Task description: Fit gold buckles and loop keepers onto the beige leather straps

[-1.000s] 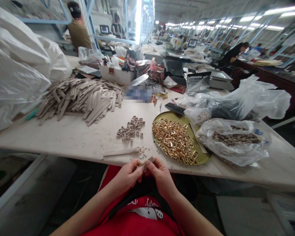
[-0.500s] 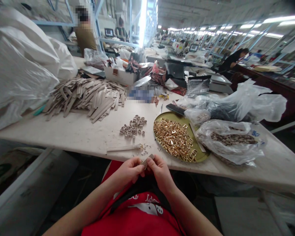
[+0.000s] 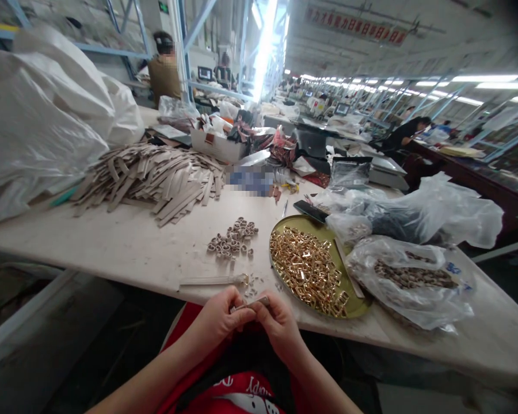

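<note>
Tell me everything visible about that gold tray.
The tray looks round, olive-gold and metallic, with a low rim. It rests on the pale table near the front edge, ahead and right of the right hand, which doesn't touch it. Small, shiny gold-coloured pieces heap over its left and middle; a flat slat lies along its right side. Whether the plastic bag touches its rim is unclear.

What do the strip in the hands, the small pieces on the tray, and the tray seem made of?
Strip: perhaps leather or imitation; its grey-brown surface looks matte. Small pieces: probably metal, polished, from their bright golden glints. Tray: metal or plastic, unclear; smooth, duller gold.
</note>
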Tool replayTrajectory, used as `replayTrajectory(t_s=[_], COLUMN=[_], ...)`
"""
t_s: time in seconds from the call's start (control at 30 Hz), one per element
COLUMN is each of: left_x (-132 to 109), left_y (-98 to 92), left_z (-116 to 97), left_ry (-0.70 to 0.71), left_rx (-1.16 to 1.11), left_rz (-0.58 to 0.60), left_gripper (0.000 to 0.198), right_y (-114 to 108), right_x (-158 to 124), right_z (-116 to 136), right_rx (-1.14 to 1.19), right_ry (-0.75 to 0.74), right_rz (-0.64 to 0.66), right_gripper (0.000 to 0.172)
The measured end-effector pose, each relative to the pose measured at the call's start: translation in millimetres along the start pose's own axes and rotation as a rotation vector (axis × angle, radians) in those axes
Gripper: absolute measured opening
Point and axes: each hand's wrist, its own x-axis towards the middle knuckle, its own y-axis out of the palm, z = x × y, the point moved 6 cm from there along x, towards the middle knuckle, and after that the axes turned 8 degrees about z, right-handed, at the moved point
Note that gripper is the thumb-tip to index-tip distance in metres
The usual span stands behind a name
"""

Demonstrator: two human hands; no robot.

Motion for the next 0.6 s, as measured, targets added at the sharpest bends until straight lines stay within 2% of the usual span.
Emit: replayTrajectory(t_s=[0.07, 0.13, 0.23, 0.3, 0.37, 0.47, 0.6], left_x=[4.6, 8.4, 13.2, 16.4, 19.9, 23.8, 30.3], left_y=[-1.4, -4.8, -19.9, -29.5, -33.9, -34.8, -30.0], left_z=[-1.9, -6.7, -10.3, -8.6, -4.6, 2.6, 17.4], left_ry=[0.028, 0.073, 0.093, 0.073, 0.044, 0.017, -0.008], left_rx=[-0.019, -0.003, 0.065, 0.09, 0.086, 0.06, 0.032], left_rz=[0.011, 0.015, -0.099, -0.167, -0.173, -0.158, -0.119], left_gripper=[0.035, 0.034, 0.025, 0.025, 0.025, 0.028, 0.036], right_y=[-5.0, -17.0, -37.1, -37.0, -32.5, -27.8, -30.8], right_x=[16.0, 40.8, 87.7, 117.4, 137.5, 143.7, 125.2], right_z=[3.0, 4.6, 5.7, -0.9, -11.8, -21.7, -21.0], right_rx=[-0.075, -0.177, -0.559, -0.884, -1.073, -1.122, -1.159], right_ry=[-0.026, -0.034, -0.027, 0.037, 0.114, 0.145, 0.15], right_rz=[0.087, 0.089, -0.054, -0.04, 0.014, 0.046, 0.075], right_gripper=[0.041, 0.044, 0.024, 0.014, 0.012, 0.013, 0.013])
